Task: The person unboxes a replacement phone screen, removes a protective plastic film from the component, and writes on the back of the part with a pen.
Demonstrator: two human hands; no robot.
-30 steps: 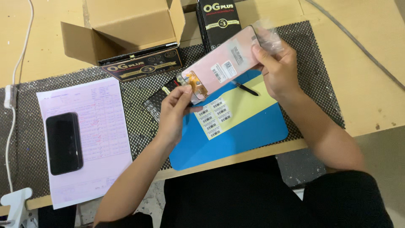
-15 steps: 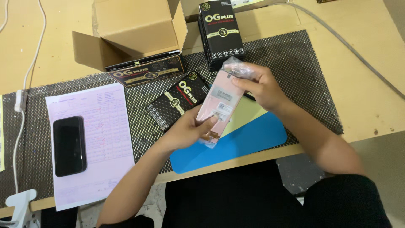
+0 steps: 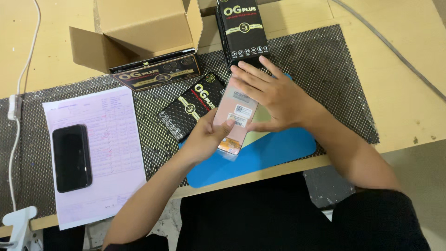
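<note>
"Over the blue mat (image 3: 278, 151) at the counter's (image 3: 409, 93) near edge, what were the hands doing?"

"Both were on the pink flat panel (image 3: 234, 123). The left hand (image 3: 204, 139) gripped its lower end, thumb on top beside the white stickers. The right hand (image 3: 274, 95) lay open across the upper end, fingers spread and flat, not closed around anything."

"So where did the panel sit?"

"Low above the mat and a yellow sheet (image 3: 260, 135), just beside the flat black box (image 3: 190, 111). I couldn't tell whether its underside touched the mat."

"How far along did it look?"

"Partway, I'd judge. The panel was out of any box and already carried stickers. Not one box lay open to take it: the flat one was shut, the tall black box (image 3: 244, 30) stood shut behind the right hand, and another black box (image 3: 158, 74) sat in the mouth of the open cardboard carton (image 3: 139, 28)."

"And the paperwork?"

"The form sheet (image 3: 116, 139) lay well to the left with a dark phone (image 3: 72, 158) on it, neither hand near it."
</note>
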